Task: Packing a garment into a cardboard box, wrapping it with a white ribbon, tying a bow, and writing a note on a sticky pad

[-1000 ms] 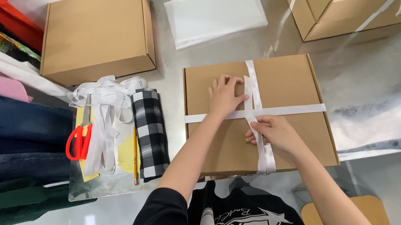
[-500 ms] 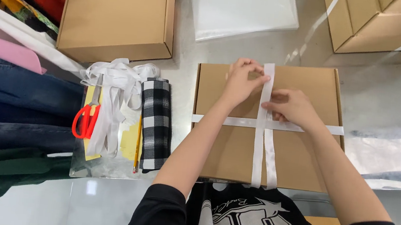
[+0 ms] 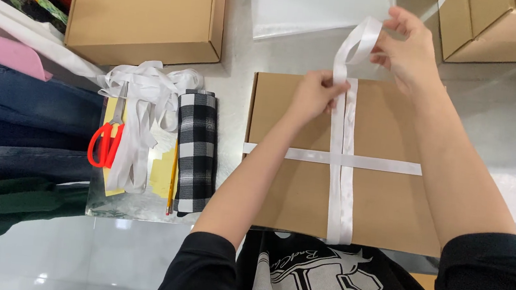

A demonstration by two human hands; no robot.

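My left hand [image 3: 314, 96] pinches the white ribbon [image 3: 340, 173] down against the far edge of the flat cardboard box [image 3: 285, 186], fingers closed on the band. My right hand [image 3: 409, 46] is raised beyond that edge, fingers closed on the free end of the same ribbon, which loops up between the two hands. The box lies directly under both forearms, with one ribbon band running across it and a doubled band running away from me, crossing near the middle.

Risks, as I judge them: if the left pinch eases, the lengthwise band may slacken and slide sideways off the crossing. The two lengthwise strands lie side by side, not stacked, so a pull at an angle could spread them further or twist the satin face. A hard pull from the right hand could tip up the far edge of the box.

Clearance: beyond my right hand lies a white flat sheet [image 3: 323, 8], near but apart from the box. Further right stands a stack of cardboard boxes [image 3: 506, 30], close to the raised hand's sweep. Left of my left hand, a checked fabric roll [image 3: 196, 151] lies just beside the box edge, then loose ribbon lengths [image 3: 139, 120] and red-handled scissors [image 3: 105, 142]. A second closed carton [image 3: 147, 9] sits far left. The near box edge meets my dark printed shirt [image 3: 320, 286].
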